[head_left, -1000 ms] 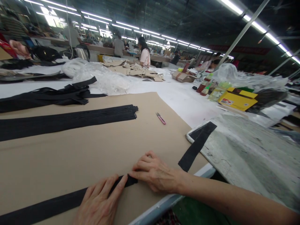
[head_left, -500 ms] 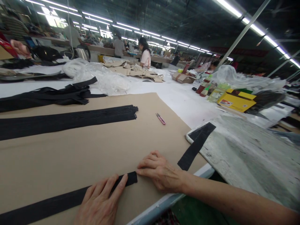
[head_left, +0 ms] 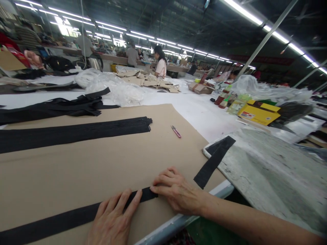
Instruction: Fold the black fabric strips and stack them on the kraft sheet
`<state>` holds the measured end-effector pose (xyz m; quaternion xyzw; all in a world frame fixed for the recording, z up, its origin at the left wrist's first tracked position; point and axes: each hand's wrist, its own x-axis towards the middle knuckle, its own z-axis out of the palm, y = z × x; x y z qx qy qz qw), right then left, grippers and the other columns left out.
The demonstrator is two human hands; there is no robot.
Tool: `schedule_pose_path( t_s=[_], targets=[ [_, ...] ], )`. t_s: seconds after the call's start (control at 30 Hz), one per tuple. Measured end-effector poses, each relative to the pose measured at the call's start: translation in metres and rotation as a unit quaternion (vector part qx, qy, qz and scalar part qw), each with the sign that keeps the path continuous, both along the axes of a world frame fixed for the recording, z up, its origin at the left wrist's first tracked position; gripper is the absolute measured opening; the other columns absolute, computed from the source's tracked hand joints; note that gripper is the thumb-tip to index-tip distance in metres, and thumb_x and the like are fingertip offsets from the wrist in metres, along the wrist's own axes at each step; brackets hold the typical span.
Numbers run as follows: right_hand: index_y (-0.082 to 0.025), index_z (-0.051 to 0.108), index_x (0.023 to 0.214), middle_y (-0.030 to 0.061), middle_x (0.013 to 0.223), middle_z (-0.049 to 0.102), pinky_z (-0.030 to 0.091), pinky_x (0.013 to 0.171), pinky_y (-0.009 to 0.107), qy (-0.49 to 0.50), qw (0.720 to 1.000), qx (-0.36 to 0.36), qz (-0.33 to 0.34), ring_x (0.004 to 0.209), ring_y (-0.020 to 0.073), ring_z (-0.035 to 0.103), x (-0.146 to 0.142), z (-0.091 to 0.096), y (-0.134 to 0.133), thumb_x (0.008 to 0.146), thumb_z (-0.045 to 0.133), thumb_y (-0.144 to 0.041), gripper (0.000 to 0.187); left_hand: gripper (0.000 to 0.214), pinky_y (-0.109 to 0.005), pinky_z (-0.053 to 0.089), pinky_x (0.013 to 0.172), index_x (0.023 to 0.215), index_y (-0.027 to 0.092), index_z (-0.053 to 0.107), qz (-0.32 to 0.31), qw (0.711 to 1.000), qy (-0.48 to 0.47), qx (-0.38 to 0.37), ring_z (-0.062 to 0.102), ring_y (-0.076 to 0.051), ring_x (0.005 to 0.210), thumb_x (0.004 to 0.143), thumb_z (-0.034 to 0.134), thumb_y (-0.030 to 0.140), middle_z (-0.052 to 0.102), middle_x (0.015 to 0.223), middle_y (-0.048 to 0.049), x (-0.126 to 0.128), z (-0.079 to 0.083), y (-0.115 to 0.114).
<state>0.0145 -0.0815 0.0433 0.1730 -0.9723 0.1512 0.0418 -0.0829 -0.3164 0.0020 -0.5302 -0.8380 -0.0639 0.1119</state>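
Observation:
A long black fabric strip (head_left: 63, 219) lies along the near edge of a brown paper sheet (head_left: 102, 163). My left hand (head_left: 113, 221) rests flat on the strip, fingers stretched out. My right hand (head_left: 176, 192) lies at the strip's right end, fingertips pressed down on it. A second short black strip (head_left: 213, 161) lies just right of my right hand, crossing from the paper onto a grey board (head_left: 268, 170).
A stack of long black strips (head_left: 76, 132) lies across the middle of the paper, with looser black strips (head_left: 63, 105) behind. Small pink snips (head_left: 176, 131) lie near the paper's right edge. A yellow box (head_left: 259, 112), bottles and plastic bags stand at right. Other people work at far tables.
The strip's right end has shifted slightly right and my right fingertips now cover it. Both hands stay on the strip; the view rose a little.

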Motion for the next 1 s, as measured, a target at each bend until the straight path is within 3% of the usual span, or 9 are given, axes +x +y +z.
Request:
schedule_pose_path(
  t_s=[0.1, 0.2, 0.27, 0.37, 0.5, 0.6, 0.7, 0.87, 1.0],
  targets=[
    [-0.020, 0.059, 0.111, 0.0052, 0.106, 0.061, 0.037, 0.090, 0.034, 0.019, 0.994, -0.092, -0.049, 0.099, 0.0159, 0.051, 0.000, 0.007, 0.000, 0.085, 0.041, -0.005, 0.035, 0.069, -0.032, 0.042, 0.085, 0.133, 0.037, 0.043, -0.005, 1.000, 0.002, 0.017, 0.057, -0.018, 0.104, 0.074, 0.042, 0.002, 0.063, 0.120, 0.0022, 0.000, 0.000, -0.001],
    [-0.017, 0.055, 0.117, 0.0064, 0.106, 0.061, 0.039, 0.091, 0.031, 0.014, 0.981, -0.156, -0.114, 0.099, 0.0155, 0.053, -0.006, 0.012, -0.009, 0.090, 0.042, -0.011, 0.030, 0.065, -0.028, 0.041, 0.086, 0.136, 0.034, 0.039, -0.015, 0.998, -0.020, 0.054, 0.056, -0.015, 0.105, 0.078, 0.044, 0.005, 0.062, 0.120, 0.0018, -0.003, -0.003, -0.001],
    [-0.017, 0.053, 0.119, 0.0066, 0.107, 0.061, 0.039, 0.092, 0.033, -0.008, 0.979, -0.145, -0.140, 0.101, 0.0175, 0.053, -0.012, 0.013, -0.019, 0.089, 0.052, -0.021, 0.030, 0.058, -0.027, 0.041, 0.086, 0.137, 0.031, 0.037, -0.006, 0.995, -0.046, 0.085, 0.056, -0.013, 0.105, 0.084, 0.046, 0.011, 0.062, 0.120, 0.0014, -0.005, -0.007, -0.001],
    [-0.019, 0.052, 0.119, 0.0072, 0.108, 0.060, 0.038, 0.093, 0.040, -0.037, 0.984, -0.074, -0.157, 0.102, 0.0220, 0.052, -0.021, 0.012, -0.036, 0.082, 0.063, -0.028, 0.040, 0.047, -0.031, 0.040, 0.089, 0.134, 0.028, 0.041, 0.040, 0.986, -0.116, 0.115, 0.054, -0.015, 0.108, 0.089, 0.045, 0.020, 0.061, 0.120, -0.0003, 0.000, -0.007, -0.001],
    [-0.021, 0.058, 0.108, 0.0077, 0.106, 0.061, 0.039, 0.089, 0.045, -0.061, 0.984, -0.022, -0.164, 0.098, 0.0256, 0.055, -0.025, 0.002, -0.049, 0.078, 0.058, -0.016, 0.031, 0.045, -0.045, 0.029, 0.101, 0.133, 0.023, 0.042, 0.100, 0.935, -0.322, 0.110, 0.044, -0.023, 0.118, 0.088, 0.038, 0.016, 0.054, 0.127, -0.0064, 0.014, 0.015, -0.001],
    [-0.024, 0.060, 0.101, 0.0065, 0.098, 0.064, 0.042, 0.080, 0.042, -0.075, 0.987, -0.025, -0.141, 0.088, 0.0251, 0.060, -0.039, -0.015, -0.044, 0.075, 0.054, -0.015, 0.029, 0.051, -0.043, 0.029, 0.103, 0.132, 0.028, 0.041, 0.115, 0.931, -0.331, 0.098, 0.043, -0.023, 0.117, 0.082, 0.051, 0.026, 0.052, 0.129, -0.0026, 0.009, 0.028, 0.003],
    [-0.024, 0.060, 0.082, 0.0052, 0.084, 0.064, 0.044, 0.067, 0.034, -0.121, 0.987, -0.015, -0.106, 0.075, 0.0227, 0.061, -0.055, -0.023, -0.039, 0.072, 0.052, -0.016, 0.016, 0.058, -0.044, 0.032, 0.100, 0.130, 0.027, 0.041, 0.128, 0.930, -0.332, 0.090, 0.045, -0.025, 0.112, 0.075, 0.060, 0.033, 0.053, 0.125, -0.0045, -0.002, 0.032, 0.002],
    [-0.022, 0.054, 0.070, 0.0046, 0.078, 0.061, 0.041, 0.062, 0.031, -0.134, 0.986, -0.020, -0.094, 0.069, 0.0211, 0.058, -0.062, -0.013, -0.041, 0.066, 0.052, -0.015, 0.009, 0.060, -0.052, 0.032, 0.095, 0.124, 0.024, 0.048, 0.110, 0.928, -0.347, 0.085, 0.047, -0.029, 0.109, 0.068, 0.067, 0.034, 0.055, 0.117, -0.0094, -0.013, 0.033, -0.002],
    [-0.022, 0.051, 0.076, 0.0024, 0.074, 0.061, 0.043, 0.065, 0.029, -0.214, 0.965, -0.126, -0.089, 0.069, 0.0187, 0.058, -0.066, 0.000, -0.042, 0.072, 0.046, -0.017, 0.008, 0.062, -0.052, 0.026, 0.100, 0.125, 0.026, 0.047, 0.095, 0.922, -0.364, 0.090, 0.047, -0.028, 0.111, 0.068, 0.069, 0.035, 0.055, 0.118, -0.0083, -0.026, 0.040, -0.015]
  ],
)
